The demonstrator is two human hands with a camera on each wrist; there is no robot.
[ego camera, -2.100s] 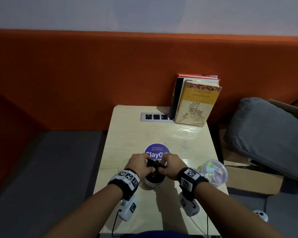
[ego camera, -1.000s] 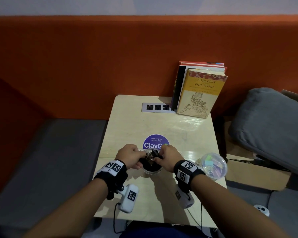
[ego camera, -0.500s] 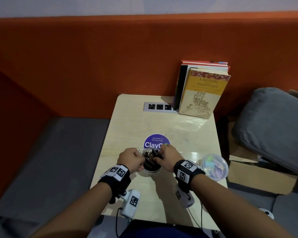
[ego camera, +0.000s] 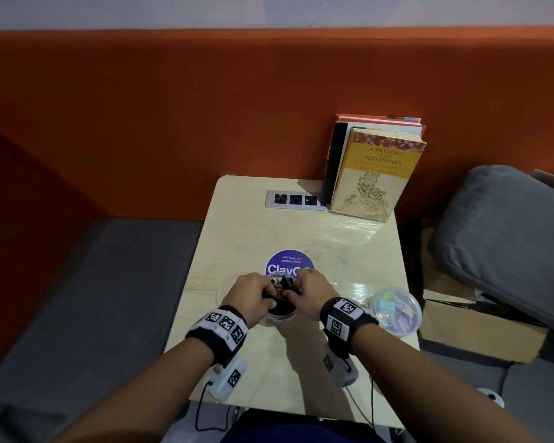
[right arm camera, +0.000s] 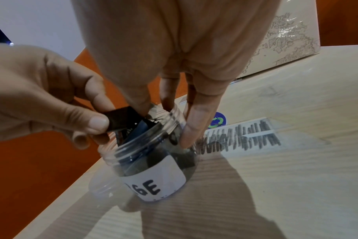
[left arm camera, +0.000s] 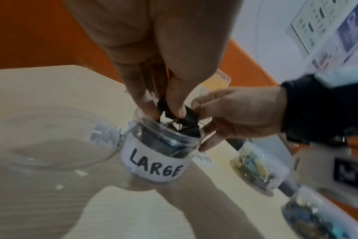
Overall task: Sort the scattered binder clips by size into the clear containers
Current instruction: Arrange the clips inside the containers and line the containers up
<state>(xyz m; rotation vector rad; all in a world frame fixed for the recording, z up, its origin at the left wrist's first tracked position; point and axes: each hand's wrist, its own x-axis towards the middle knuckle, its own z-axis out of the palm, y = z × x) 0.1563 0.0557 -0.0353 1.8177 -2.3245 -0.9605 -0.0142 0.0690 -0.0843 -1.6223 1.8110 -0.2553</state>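
Note:
A clear jar labelled LARGE [left arm camera: 156, 163] stands at the table's near middle, filled with black binder clips. My left hand [left arm camera: 164, 111] pinches a black binder clip [right arm camera: 121, 120] between thumb and fingers at the jar's mouth. My right hand [right arm camera: 170, 122] grips the jar's rim [right arm camera: 174, 116], with one finger [right arm camera: 191, 129] down the outside and the others at the opening. In the head view both hands, left hand [ego camera: 263, 295] and right hand [ego camera: 293, 287], meet over the jar [ego camera: 280, 311], which they largely hide.
A jar of pastel clips [ego camera: 397, 311] stands near the table's right edge, and another filled jar [left arm camera: 317, 218] is beside it. A clear empty container [left arm camera: 41, 137] sits left of the LARGE jar. Books [ego camera: 375, 174] and a socket strip [ego camera: 295, 199] are at the back.
My left hand has moved from beside the jar to over its mouth with the black clip. My right hand stays at the rim. The head view has shifted slightly.

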